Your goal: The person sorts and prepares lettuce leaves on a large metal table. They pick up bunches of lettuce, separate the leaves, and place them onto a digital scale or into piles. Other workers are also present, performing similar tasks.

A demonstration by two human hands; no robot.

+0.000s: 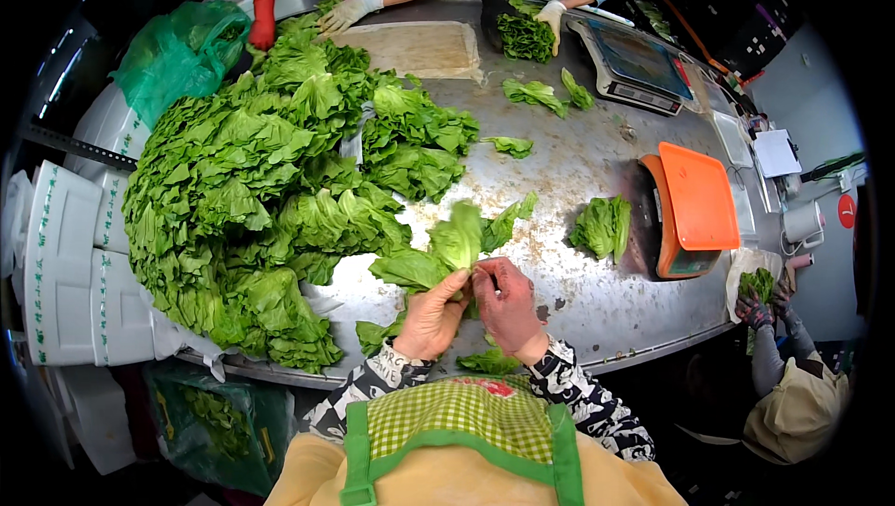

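Near the front edge of the metal table, my left hand (433,316) pinches the base of an upright green lettuce leaf (456,237), slightly blurred at its top. My right hand (508,305), reddish in tone, is closed with its fingertips at the same stem end, against the left thumb. Loose lettuce leaves (410,269) lie just beyond and left of my hands, and another leaf (488,360) rests below them by the table edge. To the right, a small lettuce bunch (601,228) lies by itself.
A large lettuce heap (233,170) covers the table's left side, beside white foam boxes (70,273) and a green bag (182,54). An orange scale (695,203) stands at right, another scale (629,63) far right. Co-workers' gloved hands (352,12) handle greens across the table and at right.
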